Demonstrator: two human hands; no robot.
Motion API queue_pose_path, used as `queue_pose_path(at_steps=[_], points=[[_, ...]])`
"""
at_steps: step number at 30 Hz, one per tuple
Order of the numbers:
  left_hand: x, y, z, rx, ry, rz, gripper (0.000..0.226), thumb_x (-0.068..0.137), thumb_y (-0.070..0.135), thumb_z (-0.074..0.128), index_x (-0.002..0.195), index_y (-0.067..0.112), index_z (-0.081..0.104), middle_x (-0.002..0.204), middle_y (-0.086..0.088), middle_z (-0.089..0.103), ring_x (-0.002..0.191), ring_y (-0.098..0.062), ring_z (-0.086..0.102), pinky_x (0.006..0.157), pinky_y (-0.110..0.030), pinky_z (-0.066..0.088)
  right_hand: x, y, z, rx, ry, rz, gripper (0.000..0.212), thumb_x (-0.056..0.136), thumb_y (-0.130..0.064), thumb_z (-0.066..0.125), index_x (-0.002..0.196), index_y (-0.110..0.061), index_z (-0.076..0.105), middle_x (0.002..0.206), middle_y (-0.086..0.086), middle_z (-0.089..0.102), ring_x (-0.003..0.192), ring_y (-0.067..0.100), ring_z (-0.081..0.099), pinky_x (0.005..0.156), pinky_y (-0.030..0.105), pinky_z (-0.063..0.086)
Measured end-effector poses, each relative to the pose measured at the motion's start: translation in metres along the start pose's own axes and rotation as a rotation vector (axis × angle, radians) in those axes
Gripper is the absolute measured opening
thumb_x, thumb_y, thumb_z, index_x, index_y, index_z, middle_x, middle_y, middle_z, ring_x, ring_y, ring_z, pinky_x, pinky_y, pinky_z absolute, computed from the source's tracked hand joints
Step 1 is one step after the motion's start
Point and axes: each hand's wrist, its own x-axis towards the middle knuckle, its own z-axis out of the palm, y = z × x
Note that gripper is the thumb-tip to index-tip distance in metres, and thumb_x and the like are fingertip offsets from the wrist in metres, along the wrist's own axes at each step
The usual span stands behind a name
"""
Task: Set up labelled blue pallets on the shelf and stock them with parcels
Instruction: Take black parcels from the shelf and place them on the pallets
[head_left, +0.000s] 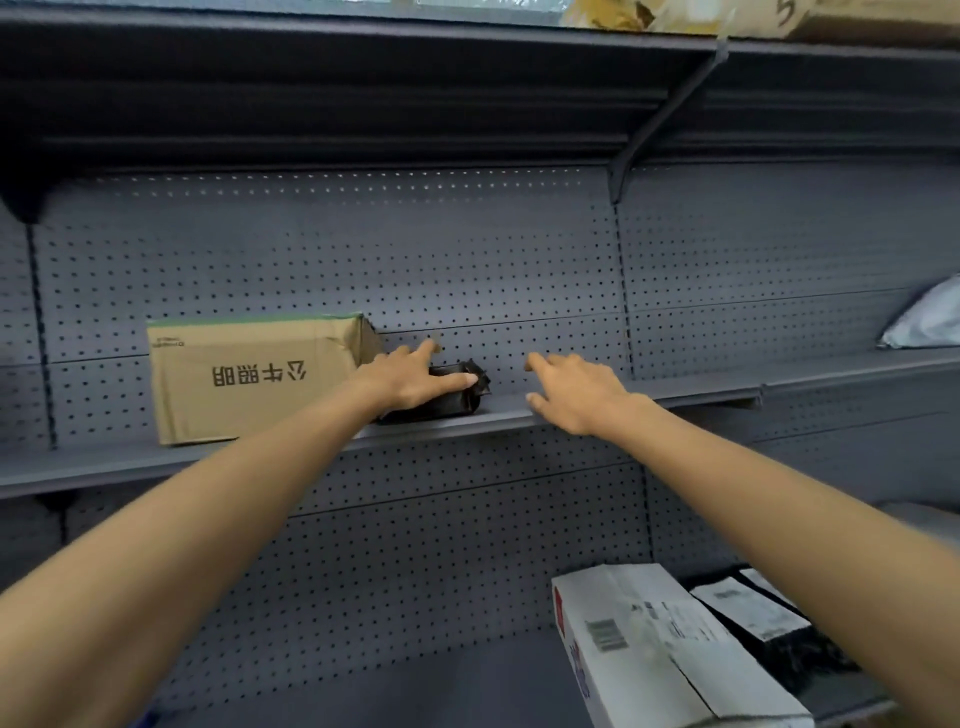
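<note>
A small black plastic-wrapped parcel (457, 397) lies on the grey middle shelf (571, 408), just right of a brown cardboard box (249, 379) with upside-down printed characters. My left hand (415, 382) rests on top of the black parcel with straight fingers, index finger pointing up toward the pegboard. To the right, my right hand (576, 395) hovers over the bare shelf surface with its fingers spread, holding nothing. No blue pallet is in view.
A white box (660, 649) with a shipping label and black parcels (763, 623) lie on the lower shelf at the bottom right. A grey mailer bag (924, 319) sits on the neighbouring shelf at right. Parcels show on the top shelf (857, 21). The grey pegboard (467, 260) backs everything.
</note>
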Motion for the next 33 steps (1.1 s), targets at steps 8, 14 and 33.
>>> queue_pose_path(at_steps=[8, 14, 33], points=[[0.009, 0.022, 0.008, 0.017, -0.009, -0.104, 0.086, 0.079, 0.083, 0.041, 0.150, 0.036, 0.029, 0.158, -0.009, 0.024, 0.139, -0.045, 0.029, 0.110, -0.056, 0.032, 0.002, 0.004, 0.007, 0.006, 0.005, 0.015, 0.040, 0.103, -0.036, 0.036, 0.136, -0.014, 0.038, 0.128, 0.012, 0.055, 0.110, 0.032, 0.053, 0.074, 0.038, 0.043], [-0.012, 0.017, -0.003, -0.026, 0.018, -0.079, 0.089, 0.080, 0.073, 0.050, 0.154, 0.039, 0.012, 0.161, -0.008, 0.017, 0.141, -0.043, 0.027, 0.110, -0.055, 0.033, -0.018, -0.002, 0.002, -0.008, 0.053, -0.014, 0.041, 0.102, -0.034, 0.038, 0.137, -0.014, 0.036, 0.125, 0.011, 0.055, 0.112, 0.031, 0.051, 0.069, 0.036, 0.041], [-0.254, -0.004, 0.052, -0.055, 0.210, -0.170, 0.127, 0.060, 0.050, 0.081, 0.148, 0.053, -0.011, 0.159, -0.006, -0.002, 0.124, -0.045, 0.034, 0.099, -0.059, 0.034, -0.162, -0.071, 0.024, 0.069, -0.084, -0.260, 0.040, 0.100, -0.031, 0.043, 0.136, -0.015, 0.037, 0.129, 0.008, 0.052, 0.116, 0.029, 0.048, 0.066, 0.037, 0.040]])
